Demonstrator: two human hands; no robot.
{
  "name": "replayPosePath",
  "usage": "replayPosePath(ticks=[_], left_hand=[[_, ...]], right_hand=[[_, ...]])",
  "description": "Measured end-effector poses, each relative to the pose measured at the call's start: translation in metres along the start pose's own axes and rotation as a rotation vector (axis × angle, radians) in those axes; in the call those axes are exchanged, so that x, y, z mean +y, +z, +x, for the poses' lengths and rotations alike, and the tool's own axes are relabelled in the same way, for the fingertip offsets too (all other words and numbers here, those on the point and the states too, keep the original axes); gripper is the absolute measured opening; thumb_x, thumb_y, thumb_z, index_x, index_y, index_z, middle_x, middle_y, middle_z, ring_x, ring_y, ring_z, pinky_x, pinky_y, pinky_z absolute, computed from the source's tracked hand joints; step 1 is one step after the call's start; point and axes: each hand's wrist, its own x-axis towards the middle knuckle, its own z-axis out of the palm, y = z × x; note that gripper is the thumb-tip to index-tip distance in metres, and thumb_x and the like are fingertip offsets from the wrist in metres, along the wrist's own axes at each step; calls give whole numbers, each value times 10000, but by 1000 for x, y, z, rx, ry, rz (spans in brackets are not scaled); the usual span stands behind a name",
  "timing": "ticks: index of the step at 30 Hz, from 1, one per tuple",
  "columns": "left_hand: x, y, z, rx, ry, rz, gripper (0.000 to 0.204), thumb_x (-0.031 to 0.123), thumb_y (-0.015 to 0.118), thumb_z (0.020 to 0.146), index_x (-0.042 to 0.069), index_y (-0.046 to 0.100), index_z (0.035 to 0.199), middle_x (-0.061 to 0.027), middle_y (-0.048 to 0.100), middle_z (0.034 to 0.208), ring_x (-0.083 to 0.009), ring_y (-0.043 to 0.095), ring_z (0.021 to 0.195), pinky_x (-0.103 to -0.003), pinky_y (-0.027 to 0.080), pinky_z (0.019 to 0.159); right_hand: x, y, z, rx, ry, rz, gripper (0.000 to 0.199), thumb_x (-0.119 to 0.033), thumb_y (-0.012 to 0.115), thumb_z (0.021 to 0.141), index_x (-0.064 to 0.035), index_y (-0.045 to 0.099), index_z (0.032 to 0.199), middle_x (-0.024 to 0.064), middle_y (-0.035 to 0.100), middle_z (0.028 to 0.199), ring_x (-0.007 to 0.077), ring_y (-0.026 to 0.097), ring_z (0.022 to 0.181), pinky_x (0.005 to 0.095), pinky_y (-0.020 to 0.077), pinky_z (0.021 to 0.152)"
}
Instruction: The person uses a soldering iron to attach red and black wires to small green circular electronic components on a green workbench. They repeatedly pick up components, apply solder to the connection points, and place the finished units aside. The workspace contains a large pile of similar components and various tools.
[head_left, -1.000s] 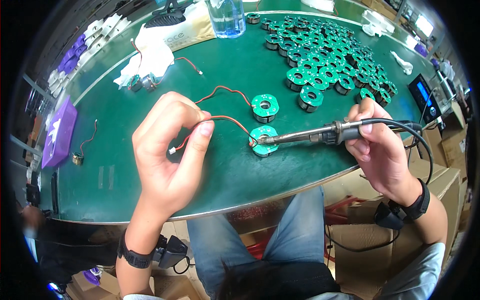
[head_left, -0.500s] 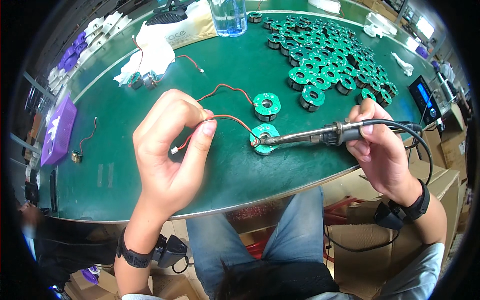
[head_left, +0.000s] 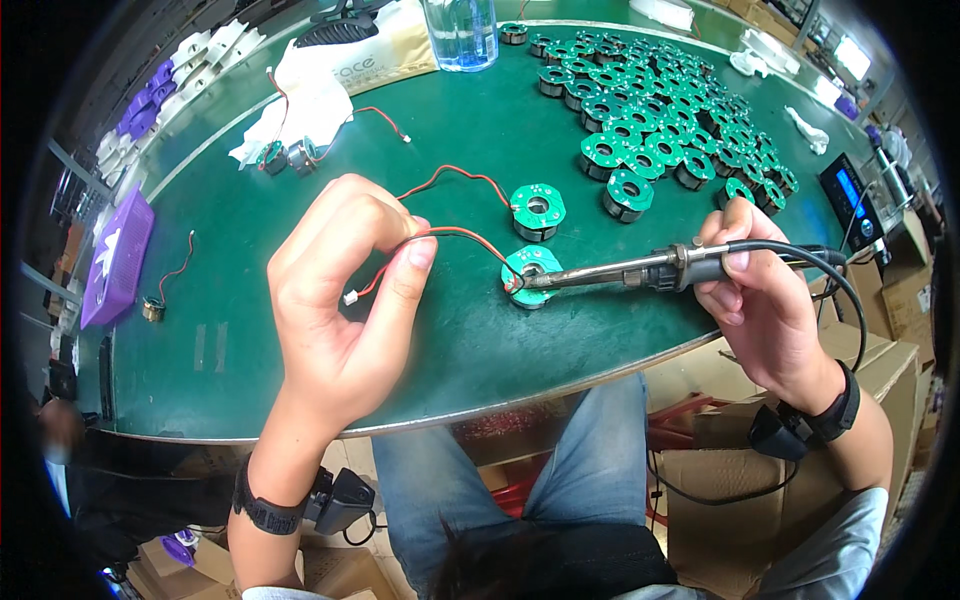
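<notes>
My left hand (head_left: 345, 290) pinches a red and black wire pair (head_left: 465, 234) between thumb and forefinger. A small white connector (head_left: 350, 298) at the wire's other end pokes out beside the thumb. The wire runs to the left edge of a ring-shaped green circuit board (head_left: 532, 262) on a dark coil core. In my right hand (head_left: 755, 290) is a soldering iron (head_left: 640, 273), its tip resting at the board's edge by the wire ends. Just behind stands a second green board (head_left: 537, 207) with a red wire attached.
Many green ring boards (head_left: 660, 130) crowd the back right of the green table (head_left: 480, 360). A blue-lit soldering station (head_left: 850, 200) sits at the right edge. At the left are a purple basket (head_left: 118, 260) and a small wired coil (head_left: 153, 310). A clear water container (head_left: 460, 35) stands at the back.
Hardly anything differs. The whole view has shifted very slightly; both hands keep their hold, and the iron tip stays on the same board.
</notes>
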Motion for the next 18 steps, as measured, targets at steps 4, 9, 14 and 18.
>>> replayPosePath(ticks=[4, 9, 14, 18], left_hand=[[2, -1, -1, 6, -14, 8, 102, -70, 552, 678, -25, 465, 648, -90, 463, 614, -187, 481, 595, -257, 372, 534], [0, -1, -1, 6, 7, 9, 117, -69, 554, 678, -23, 452, 641, -92, 462, 616, -186, 481, 595, -256, 371, 533], [0, -1, -1, 11, -2, 6, 115, -67, 555, 679, -23, 454, 646, -94, 463, 620, -186, 479, 594, -255, 369, 531], [0, -3, -1, 5, 8, 16, 107, -67, 554, 680, -24, 461, 649, -93, 464, 621, -186, 478, 594, -255, 370, 532]], right_hand=[[0, 1, 0, -2, 3, -1, 103, -95, 527, 744, -51, 434, 736, 19, 441, 675, 50, 358, 523, 191, 284, 468], [0, 1, -1, 4, 3, 11, 99, -96, 529, 744, -46, 444, 741, 25, 451, 678, 51, 365, 525, 192, 293, 478], [3, -3, 0, -43, -9, -32, 122, -101, 500, 757, -71, 402, 823, 30, 399, 754, 46, 317, 520, 174, 256, 435], [3, -3, 0, -40, -10, -25, 125, -105, 503, 757, -72, 402, 824, 30, 399, 755, 46, 318, 523, 173, 258, 435]])
